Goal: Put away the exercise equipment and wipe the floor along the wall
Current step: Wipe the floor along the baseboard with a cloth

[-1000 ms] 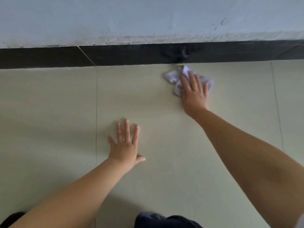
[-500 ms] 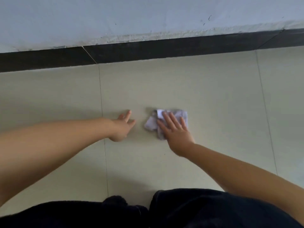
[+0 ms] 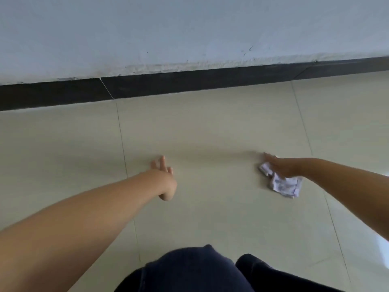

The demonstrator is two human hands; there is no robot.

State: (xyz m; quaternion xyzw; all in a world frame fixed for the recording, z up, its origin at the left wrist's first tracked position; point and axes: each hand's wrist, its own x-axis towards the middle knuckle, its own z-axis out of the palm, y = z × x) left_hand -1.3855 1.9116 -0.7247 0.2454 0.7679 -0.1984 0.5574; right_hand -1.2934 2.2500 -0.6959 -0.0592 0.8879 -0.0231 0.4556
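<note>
Head view: My right hand (image 3: 283,167) lies flat, fingers straight, pressing the crumpled cloth (image 3: 281,184) onto the tiled floor (image 3: 210,133), well apart from the black skirting (image 3: 189,83) under the wall (image 3: 168,28). My left hand (image 3: 165,180) braces on the floor, fingers extended, holding nothing. No exercise equipment is in view.

Risks, as judged:
- The cloth trails out from under my palm; an unclamped cloth may bunch or slip free.
- The strip beside the skirting may be missed.
- On a damp tile, my bracing hand may slide.
</note>
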